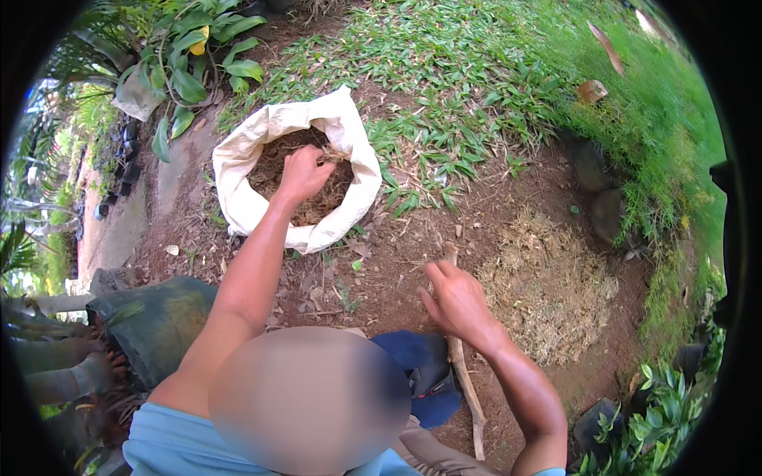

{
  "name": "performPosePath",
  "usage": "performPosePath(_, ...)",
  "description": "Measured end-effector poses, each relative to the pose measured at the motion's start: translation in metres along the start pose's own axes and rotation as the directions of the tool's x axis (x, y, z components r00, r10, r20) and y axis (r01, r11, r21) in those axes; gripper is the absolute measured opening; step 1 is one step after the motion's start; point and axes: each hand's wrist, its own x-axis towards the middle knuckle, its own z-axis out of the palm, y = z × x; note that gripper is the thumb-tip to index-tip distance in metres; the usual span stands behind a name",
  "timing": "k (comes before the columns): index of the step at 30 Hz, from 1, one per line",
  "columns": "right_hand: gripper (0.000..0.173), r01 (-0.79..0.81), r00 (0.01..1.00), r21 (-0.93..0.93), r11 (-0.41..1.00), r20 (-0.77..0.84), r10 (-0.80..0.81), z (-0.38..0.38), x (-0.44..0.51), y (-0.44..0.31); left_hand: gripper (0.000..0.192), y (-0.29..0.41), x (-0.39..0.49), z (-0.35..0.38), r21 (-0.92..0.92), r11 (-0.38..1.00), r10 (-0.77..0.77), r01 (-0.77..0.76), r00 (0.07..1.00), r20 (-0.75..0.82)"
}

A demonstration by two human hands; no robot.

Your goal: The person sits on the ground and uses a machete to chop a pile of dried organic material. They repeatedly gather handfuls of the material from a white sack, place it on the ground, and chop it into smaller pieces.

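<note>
A white woven sack with its rim rolled outward stands on the soil and holds brown, fibrous dry matter. Inside its mouth is my left hand, fingers closed on a tuft of dry fibre. My right hand hovers over bare soil and the upper part of a wooden stick, its fingers spread and partly curled; it appears to hold nothing. To the right of that hand, a patch of pale, shredded dry plant matter lies spread on the ground.
Low leafy ground cover grows beyond the sack. Dark plant bags and feathery green plants line the right. A large dark green plant bag stands at left. Near my feet are dark blue shoes.
</note>
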Motion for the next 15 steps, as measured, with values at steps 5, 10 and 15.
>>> performPosePath(5,0.05,-0.117,0.992,0.542,0.832,0.095,0.078,0.008,0.153,-0.036,0.02,-0.004,-0.054,-0.016,-0.715,0.665,-0.297,0.216,0.955,0.012)
performPosePath(10,0.06,-0.422,0.853,0.854,0.305,0.26,0.452,0.073,0.218,-0.069,0.028,0.004,-0.083,-0.017,-0.648,0.762,0.017,0.022,0.998,0.054)
performPosePath(15,0.049,-0.414,0.741,0.888,0.198,0.202,0.64,0.105,0.222,-0.042,0.038,-0.013,-0.083,-0.034,-0.235,0.932,-0.3,0.278,0.952,-0.066)
